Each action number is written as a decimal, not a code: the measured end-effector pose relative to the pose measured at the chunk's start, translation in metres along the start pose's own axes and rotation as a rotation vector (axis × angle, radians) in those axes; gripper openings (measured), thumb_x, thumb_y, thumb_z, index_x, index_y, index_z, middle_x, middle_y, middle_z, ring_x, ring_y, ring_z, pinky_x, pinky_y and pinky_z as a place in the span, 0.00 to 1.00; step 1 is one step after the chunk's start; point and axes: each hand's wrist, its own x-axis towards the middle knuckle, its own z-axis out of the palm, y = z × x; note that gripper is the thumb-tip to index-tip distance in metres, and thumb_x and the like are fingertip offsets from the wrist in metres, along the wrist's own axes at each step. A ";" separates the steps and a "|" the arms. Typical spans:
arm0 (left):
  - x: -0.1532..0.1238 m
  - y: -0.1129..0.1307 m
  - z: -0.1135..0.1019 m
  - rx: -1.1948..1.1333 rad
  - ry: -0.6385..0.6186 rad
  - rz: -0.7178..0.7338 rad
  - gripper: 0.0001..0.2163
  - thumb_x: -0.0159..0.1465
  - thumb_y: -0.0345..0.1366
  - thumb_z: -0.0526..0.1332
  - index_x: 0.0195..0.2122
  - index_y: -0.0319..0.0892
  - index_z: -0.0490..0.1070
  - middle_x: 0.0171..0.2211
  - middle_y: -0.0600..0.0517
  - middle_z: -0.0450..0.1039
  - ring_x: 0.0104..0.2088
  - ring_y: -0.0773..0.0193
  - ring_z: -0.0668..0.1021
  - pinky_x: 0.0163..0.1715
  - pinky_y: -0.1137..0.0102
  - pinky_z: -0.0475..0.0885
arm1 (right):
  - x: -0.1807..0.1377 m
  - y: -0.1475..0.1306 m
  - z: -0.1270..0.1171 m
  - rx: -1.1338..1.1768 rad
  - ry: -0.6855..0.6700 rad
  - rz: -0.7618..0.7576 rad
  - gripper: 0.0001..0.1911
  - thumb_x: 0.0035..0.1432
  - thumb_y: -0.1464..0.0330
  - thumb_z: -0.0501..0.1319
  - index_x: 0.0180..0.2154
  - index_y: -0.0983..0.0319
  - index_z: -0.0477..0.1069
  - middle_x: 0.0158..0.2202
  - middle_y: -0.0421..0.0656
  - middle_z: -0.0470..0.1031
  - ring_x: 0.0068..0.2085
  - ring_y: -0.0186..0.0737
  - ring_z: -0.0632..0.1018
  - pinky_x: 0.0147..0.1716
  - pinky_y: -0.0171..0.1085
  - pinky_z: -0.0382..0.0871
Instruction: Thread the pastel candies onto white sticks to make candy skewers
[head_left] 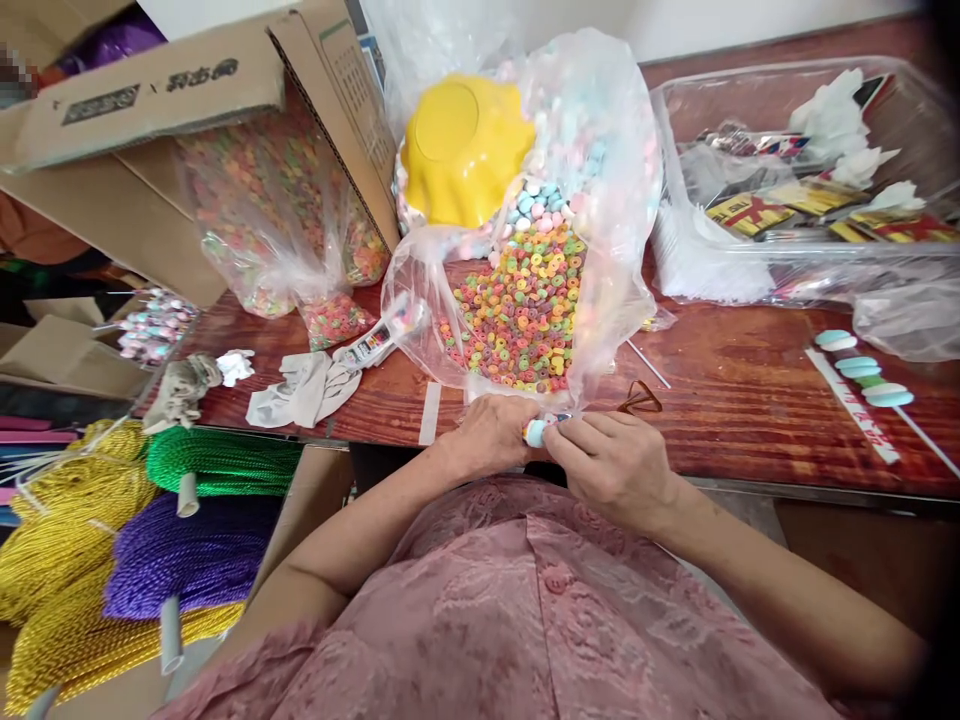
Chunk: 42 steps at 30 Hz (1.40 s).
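Note:
At the table's front edge, my left hand (496, 432) and my right hand (616, 462) meet, both closed. Between their fingertips shows a short row of candies (535, 433), with a pale blue piece at the near end. Whether a stick runs through them is hidden by my fingers. Just beyond my hands lies an open clear plastic bag (615, 300) of small ring candies (517, 320) in red, orange, yellow and green. Behind these are pastel pink, blue and white candies (540, 205), with a yellow scalloped bowl (469, 150) upside down on them.
On the right lies a candy skewer (862, 368) beside a printed strip (851, 405). A clear tray (810, 250) holds packets. A cardboard box (330, 130) with bagged candies, a cloth glove (304, 390) and a white stick (649, 363) are around. Coloured cord bundles (195, 555) sit lower left.

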 end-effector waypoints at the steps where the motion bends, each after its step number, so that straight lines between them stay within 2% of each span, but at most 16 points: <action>1: -0.001 0.000 -0.003 0.010 0.003 -0.005 0.17 0.60 0.50 0.65 0.34 0.39 0.73 0.30 0.50 0.76 0.29 0.62 0.74 0.27 0.70 0.57 | 0.001 0.002 0.000 0.010 0.012 -0.002 0.12 0.63 0.76 0.55 0.31 0.62 0.74 0.24 0.40 0.71 0.28 0.35 0.67 0.28 0.39 0.53; 5: -0.004 -0.004 -0.018 -0.002 -0.013 -0.019 0.20 0.58 0.51 0.68 0.41 0.39 0.74 0.38 0.48 0.78 0.36 0.59 0.77 0.32 0.69 0.63 | 0.002 0.013 -0.002 0.010 0.037 0.033 0.10 0.62 0.76 0.56 0.34 0.61 0.75 0.25 0.40 0.73 0.28 0.35 0.67 0.29 0.39 0.54; 8: -0.003 -0.005 -0.023 0.025 -0.076 -0.058 0.13 0.60 0.44 0.65 0.37 0.39 0.75 0.34 0.48 0.78 0.33 0.60 0.77 0.31 0.69 0.63 | 0.002 0.013 0.004 0.027 0.025 0.002 0.11 0.62 0.78 0.56 0.35 0.62 0.75 0.28 0.41 0.74 0.29 0.35 0.68 0.29 0.38 0.56; 11: 0.002 -0.001 -0.016 0.016 -0.148 -0.078 0.08 0.59 0.40 0.64 0.34 0.39 0.75 0.29 0.49 0.77 0.29 0.61 0.75 0.29 0.69 0.61 | 0.005 0.005 0.018 0.073 -0.003 -0.031 0.12 0.60 0.79 0.54 0.35 0.63 0.75 0.29 0.43 0.74 0.30 0.36 0.69 0.28 0.38 0.57; 13: 0.005 0.002 -0.010 -0.024 -0.164 -0.098 0.08 0.59 0.39 0.64 0.34 0.40 0.76 0.28 0.50 0.76 0.29 0.61 0.75 0.28 0.70 0.62 | 0.007 0.001 0.025 0.117 -0.044 -0.001 0.12 0.59 0.79 0.54 0.32 0.64 0.74 0.28 0.44 0.72 0.28 0.36 0.68 0.27 0.37 0.56; 17: 0.004 0.001 -0.006 -0.166 -0.095 -0.158 0.10 0.57 0.41 0.67 0.36 0.39 0.75 0.30 0.50 0.76 0.31 0.61 0.76 0.32 0.70 0.64 | 0.012 0.012 0.020 0.309 -0.136 0.131 0.11 0.63 0.76 0.54 0.31 0.63 0.72 0.30 0.44 0.72 0.30 0.35 0.70 0.27 0.36 0.58; 21: 0.000 -0.005 -0.010 -0.374 0.027 -0.140 0.11 0.58 0.42 0.68 0.37 0.40 0.74 0.30 0.54 0.74 0.31 0.65 0.73 0.33 0.72 0.64 | 0.009 0.034 0.005 0.350 -0.110 0.247 0.07 0.65 0.73 0.56 0.36 0.61 0.72 0.34 0.44 0.75 0.33 0.36 0.74 0.30 0.35 0.62; 25: 0.005 -0.003 -0.001 -0.519 0.041 -0.063 0.10 0.60 0.41 0.65 0.29 0.38 0.72 0.24 0.57 0.67 0.28 0.69 0.68 0.30 0.73 0.62 | 0.011 0.033 0.005 0.289 -0.130 0.174 0.09 0.62 0.76 0.54 0.33 0.62 0.71 0.27 0.42 0.72 0.27 0.35 0.70 0.27 0.36 0.58; 28: 0.009 0.004 0.006 -0.658 0.039 -0.006 0.09 0.60 0.38 0.65 0.27 0.38 0.73 0.24 0.57 0.66 0.29 0.69 0.68 0.31 0.74 0.63 | 0.018 0.026 0.010 0.245 -0.176 0.073 0.11 0.59 0.78 0.52 0.33 0.63 0.71 0.26 0.41 0.71 0.27 0.36 0.69 0.27 0.37 0.55; 31: 0.007 0.005 -0.004 -0.836 -0.031 -0.024 0.09 0.57 0.39 0.68 0.33 0.38 0.77 0.27 0.56 0.70 0.31 0.68 0.71 0.33 0.73 0.66 | 0.024 0.030 0.009 0.341 -0.212 0.028 0.12 0.59 0.79 0.52 0.37 0.64 0.72 0.26 0.41 0.72 0.27 0.35 0.70 0.27 0.36 0.55; 34: -0.001 -0.005 -0.027 -1.056 -0.153 -0.079 0.22 0.51 0.42 0.74 0.46 0.41 0.78 0.36 0.52 0.75 0.35 0.66 0.75 0.34 0.73 0.68 | 0.024 0.043 0.000 0.519 -0.225 0.040 0.12 0.63 0.78 0.52 0.40 0.63 0.73 0.28 0.40 0.73 0.28 0.34 0.72 0.27 0.34 0.57; 36: -0.007 -0.013 -0.039 -1.169 -0.268 -0.158 0.26 0.51 0.46 0.74 0.50 0.43 0.77 0.36 0.51 0.76 0.31 0.69 0.74 0.29 0.75 0.68 | 0.024 0.052 -0.007 0.577 -0.218 0.054 0.11 0.65 0.76 0.52 0.38 0.62 0.73 0.28 0.40 0.74 0.29 0.33 0.73 0.28 0.34 0.59; 38: -0.010 -0.019 -0.042 -1.235 -0.401 -0.230 0.24 0.54 0.51 0.71 0.45 0.39 0.78 0.29 0.51 0.75 0.23 0.72 0.71 0.23 0.77 0.64 | 0.027 0.057 -0.011 0.594 -0.207 0.050 0.12 0.67 0.75 0.52 0.37 0.61 0.73 0.28 0.41 0.74 0.29 0.33 0.73 0.30 0.34 0.60; 39: -0.011 -0.020 -0.040 -1.264 -0.429 -0.255 0.23 0.55 0.53 0.70 0.40 0.37 0.79 0.26 0.51 0.74 0.21 0.74 0.69 0.20 0.77 0.62 | 0.028 0.058 -0.010 0.594 -0.205 0.044 0.12 0.67 0.75 0.52 0.37 0.61 0.74 0.28 0.41 0.74 0.30 0.34 0.73 0.30 0.34 0.61; 40: -0.011 -0.020 -0.036 -1.296 -0.414 -0.276 0.22 0.54 0.53 0.70 0.35 0.35 0.79 0.24 0.51 0.74 0.19 0.75 0.68 0.18 0.77 0.60 | 0.031 0.057 -0.008 0.587 -0.203 0.037 0.13 0.67 0.75 0.52 0.37 0.61 0.74 0.28 0.41 0.74 0.30 0.34 0.73 0.31 0.34 0.61; 42: -0.010 -0.016 -0.025 -1.365 -0.290 -0.320 0.22 0.53 0.53 0.71 0.31 0.34 0.78 0.23 0.50 0.75 0.17 0.75 0.67 0.16 0.78 0.58 | 0.034 0.055 0.000 0.564 -0.187 0.028 0.12 0.66 0.74 0.53 0.35 0.61 0.74 0.27 0.41 0.73 0.29 0.34 0.72 0.30 0.35 0.61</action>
